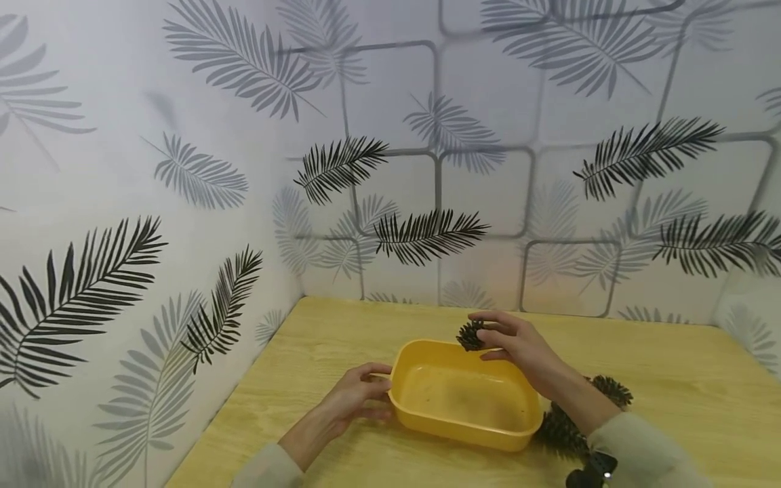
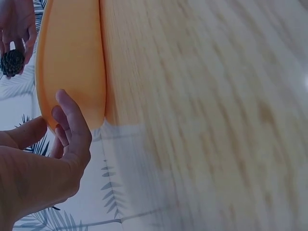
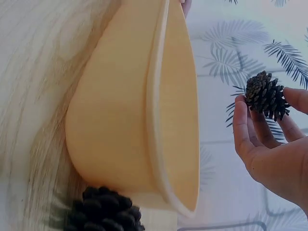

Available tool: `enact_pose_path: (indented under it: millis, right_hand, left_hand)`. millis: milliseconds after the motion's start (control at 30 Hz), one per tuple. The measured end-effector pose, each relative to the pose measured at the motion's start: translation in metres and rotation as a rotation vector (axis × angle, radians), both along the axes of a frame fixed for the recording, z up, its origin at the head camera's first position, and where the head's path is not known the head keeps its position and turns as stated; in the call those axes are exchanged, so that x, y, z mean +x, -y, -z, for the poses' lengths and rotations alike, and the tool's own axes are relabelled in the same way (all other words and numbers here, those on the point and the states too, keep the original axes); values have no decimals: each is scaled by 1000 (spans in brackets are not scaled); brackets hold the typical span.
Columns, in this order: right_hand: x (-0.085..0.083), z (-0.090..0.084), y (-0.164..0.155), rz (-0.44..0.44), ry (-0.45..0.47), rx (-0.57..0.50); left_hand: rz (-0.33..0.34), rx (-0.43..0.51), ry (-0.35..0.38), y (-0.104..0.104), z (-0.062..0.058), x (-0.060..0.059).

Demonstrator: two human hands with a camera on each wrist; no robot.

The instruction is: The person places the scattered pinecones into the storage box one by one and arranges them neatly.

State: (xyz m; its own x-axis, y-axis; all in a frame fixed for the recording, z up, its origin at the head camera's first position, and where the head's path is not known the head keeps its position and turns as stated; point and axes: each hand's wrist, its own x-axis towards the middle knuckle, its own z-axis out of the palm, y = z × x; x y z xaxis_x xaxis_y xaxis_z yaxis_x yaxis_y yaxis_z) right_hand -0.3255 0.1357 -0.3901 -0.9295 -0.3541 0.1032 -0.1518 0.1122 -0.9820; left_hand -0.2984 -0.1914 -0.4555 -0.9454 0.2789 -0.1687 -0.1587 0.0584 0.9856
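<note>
Cone [image 1: 470, 335] is pinched in right hand [image 1: 515, 346] fingertips, held w/ nothing under it but the far rim of the yellow tub [image 1: 427, 419]. Tub sits mid-desk [image 1: 683, 400], nearer the back edge, nothing in it. Left hand [image 1: 354, 398] rests fingers on tub's left rim, thumb on top, loosely curled round the edge. More cones [image 1: 558, 427] lie on desk just right of tub, touching it, partly hidden by right forearm.

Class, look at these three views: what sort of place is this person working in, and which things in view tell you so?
Probably a small staged tabletop corner, not a lived-in room: a bare wooden table set into a corner, walls papered with leaf prints, and only a yellow tub and pine cones laid out.
</note>
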Motion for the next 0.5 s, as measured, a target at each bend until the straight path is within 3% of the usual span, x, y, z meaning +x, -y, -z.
enact_pose_path:
  millis: [500]
  right_hand:
    - [-6,0,31,-9,-39,63]
  left_hand:
    - [-4,-29,-36,0,-2,2]
